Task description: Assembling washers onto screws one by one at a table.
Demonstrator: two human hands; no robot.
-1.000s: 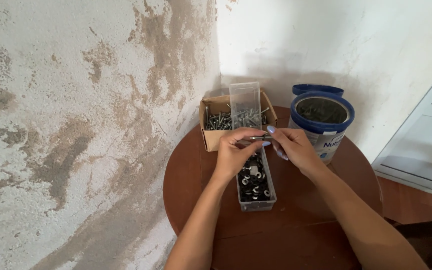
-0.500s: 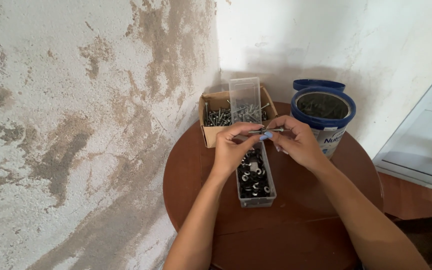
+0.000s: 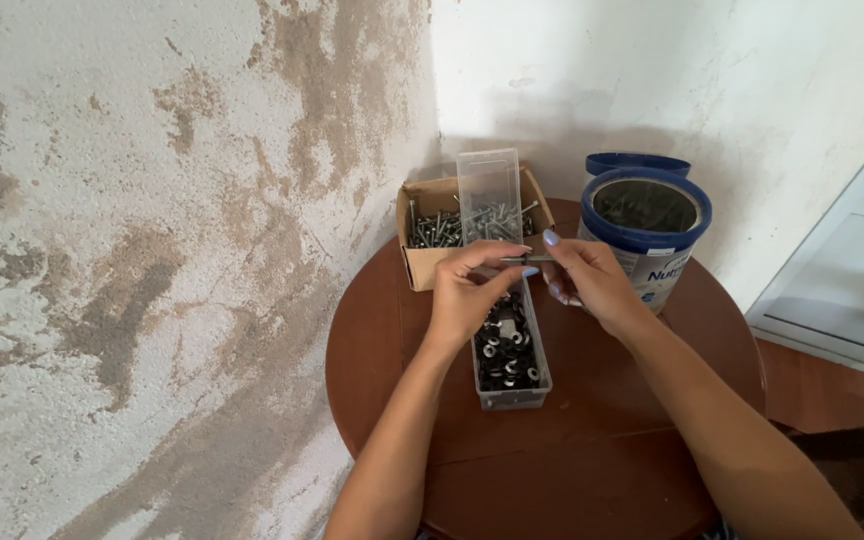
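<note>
1. Rough, stained plaster walls meet in a corner behind a small round brown table (image 3: 592,420), which fills the lower middle of the head view.
2. Nearest the camera, two bare forearms reach up from the bottom edge and converge over the middle of the table.
3. Below the hands lies a narrow clear plastic tray (image 3: 512,360) with its long axis pointing away from the person; it holds small dark washers or nuts with pale centres.
4. Left hand (image 3: 467,290) has its thumb and fingertips pressed together on the left end of a thin metal screw (image 3: 524,259). Right hand (image 3: 587,280) pinches the other end, with the remaining fingers curled.
5. That screw lies about level, its long axis running left to right between the two hands, crosswise to the tray beneath. It is held just above the tray's far half. Both hands touch it, so neither is nearer.
6. Just beyond the hands sits an open cardboard box (image 3: 422,260) full of similar screws. The tray's clear lid (image 3: 489,185) stands upright against it.
7. To the right of the box stands a round tin with a blue rim (image 3: 647,225), open, with its blue lid (image 3: 637,162) propped behind.
8. At far right, a white panelled door or cabinet (image 3: 852,290) edges into view.
</note>
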